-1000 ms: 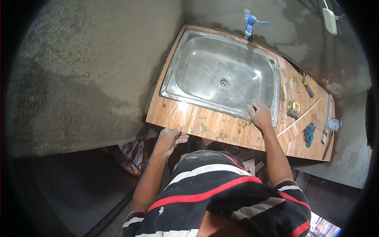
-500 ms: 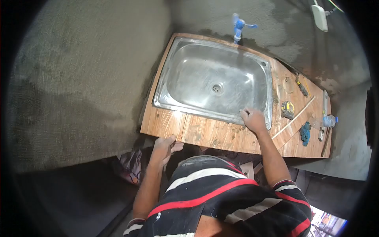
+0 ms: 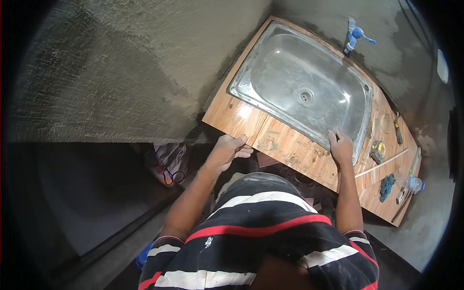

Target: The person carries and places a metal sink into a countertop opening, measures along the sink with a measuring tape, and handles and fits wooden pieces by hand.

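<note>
A stainless steel sink point(image 3: 285, 72) with a round drain sits in a wood-patterned countertop point(image 3: 302, 155). My left hand point(image 3: 231, 151) is closed on the countertop's front edge, thumb on top and fingers at or below the edge. At the sink's near right corner, my right hand point(image 3: 342, 148) lies on the metal rim with its fingers curled against it. Its fingertips are partly hidden. Patches of dirt or mortar cling to the wood between the two hands.
A blue tap point(image 3: 356, 35) juts from the rough wall behind the sink. On the counter's right lie a tape measure point(image 3: 377, 152), a yellow-black hand tool point(image 3: 398, 129), a thin wooden strip point(image 3: 384, 163), a teal cloth point(image 3: 386, 187) and a plastic bottle point(image 3: 414, 184).
The camera view has turned, so the counter and sink now appear tilted and further right. Both hands keep nearly the same places on the counter edge and sink rim.
</note>
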`<move>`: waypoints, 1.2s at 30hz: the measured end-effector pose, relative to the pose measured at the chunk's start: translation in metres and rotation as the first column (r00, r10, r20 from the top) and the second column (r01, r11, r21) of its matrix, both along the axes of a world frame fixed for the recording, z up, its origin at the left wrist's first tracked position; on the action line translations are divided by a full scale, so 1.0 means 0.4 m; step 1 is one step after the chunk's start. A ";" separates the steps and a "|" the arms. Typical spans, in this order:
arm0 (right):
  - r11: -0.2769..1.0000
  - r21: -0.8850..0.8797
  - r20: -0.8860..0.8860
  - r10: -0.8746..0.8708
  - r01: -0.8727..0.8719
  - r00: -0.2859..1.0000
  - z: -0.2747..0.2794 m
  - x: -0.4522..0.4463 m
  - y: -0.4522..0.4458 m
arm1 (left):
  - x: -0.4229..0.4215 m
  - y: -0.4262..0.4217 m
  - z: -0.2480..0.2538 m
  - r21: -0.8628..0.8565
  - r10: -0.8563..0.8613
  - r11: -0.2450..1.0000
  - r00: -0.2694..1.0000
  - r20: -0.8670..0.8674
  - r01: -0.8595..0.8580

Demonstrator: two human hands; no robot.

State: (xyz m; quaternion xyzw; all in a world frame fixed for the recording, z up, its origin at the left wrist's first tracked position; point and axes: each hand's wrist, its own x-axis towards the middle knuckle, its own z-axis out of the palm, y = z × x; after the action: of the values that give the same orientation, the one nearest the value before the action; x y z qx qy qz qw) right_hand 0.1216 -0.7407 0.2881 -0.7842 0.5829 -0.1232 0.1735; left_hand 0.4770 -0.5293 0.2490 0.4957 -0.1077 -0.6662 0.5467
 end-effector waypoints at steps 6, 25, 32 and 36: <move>0.999 -0.047 0.022 0.021 -0.020 1.000 -0.013 -0.013 -0.006 | 0.000 -0.004 -0.003 0.030 -0.011 0.999 1.000 0.005 0.011; 1.000 0.027 0.039 -0.016 0.015 0.999 0.003 0.005 -0.010 | -0.002 -0.002 0.015 0.002 0.018 1.000 1.000 0.021 -0.019; 1.000 -0.006 0.005 -0.014 0.014 1.000 -0.001 0.009 -0.004 | -0.006 -0.001 0.006 0.009 -0.011 1.000 1.000 0.011 0.011; 1.000 0.008 -0.004 -0.023 0.023 1.000 0.016 0.018 0.002 | -0.010 -0.005 0.004 0.012 -0.003 1.000 0.999 0.034 0.002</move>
State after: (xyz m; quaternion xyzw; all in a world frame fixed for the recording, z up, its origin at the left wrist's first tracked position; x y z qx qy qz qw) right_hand 0.1288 -0.7398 0.2947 -0.7769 0.5928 -0.1213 0.1740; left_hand 0.4731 -0.5312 0.2504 0.5101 -0.1135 -0.6590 0.5409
